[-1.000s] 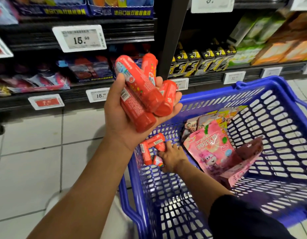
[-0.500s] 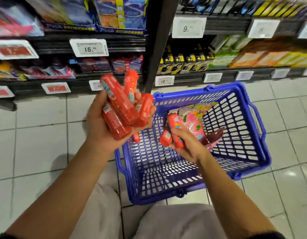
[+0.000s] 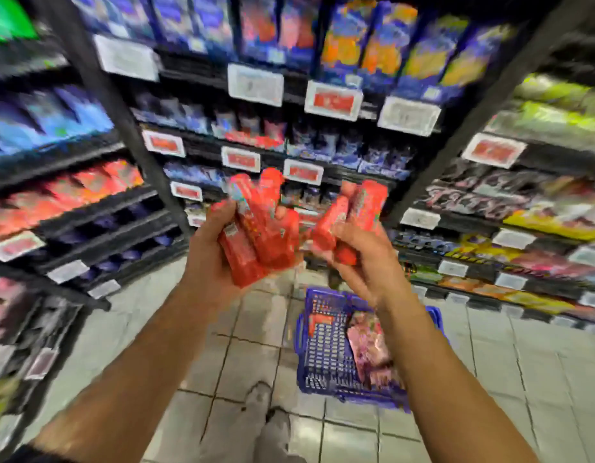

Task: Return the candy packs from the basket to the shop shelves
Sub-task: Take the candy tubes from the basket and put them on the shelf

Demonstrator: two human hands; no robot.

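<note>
**Both hands full of red candy tubes, basket down on the floor**

So the whole shot was smeared with motion blur, take the small stuff loosely. The left hand (image 3: 210, 262) had its fingers curled around a fat bundle of red candy tubes (image 3: 261, 228), held up at about mid-shelf height. The right hand (image 3: 363, 259) was right beside it, fingers wrapped round a smaller bunch of red tubes (image 3: 353, 212). The two bunches sat close together, nearly touching, but I couldn't tell whether they actually met.

Below the right forearm the blue basket (image 3: 317, 372) stood on the tiled floor (image 3: 249, 329), well apart from the hands. Inside it lay one more red tube (image 3: 317, 320) near the far-left corner, and pink candy bags (image 3: 369, 345) piled toward the right wall.

The shelves (image 3: 256, 155) wrapped round on three sides, with price tags (image 3: 302, 171) lining their front edges just behind the tubes. Open floor ran between the basket's left rim and the left-hand shelving. A shoe (image 3: 279, 426) showed at the bottom, near the basket's closest edge.
</note>
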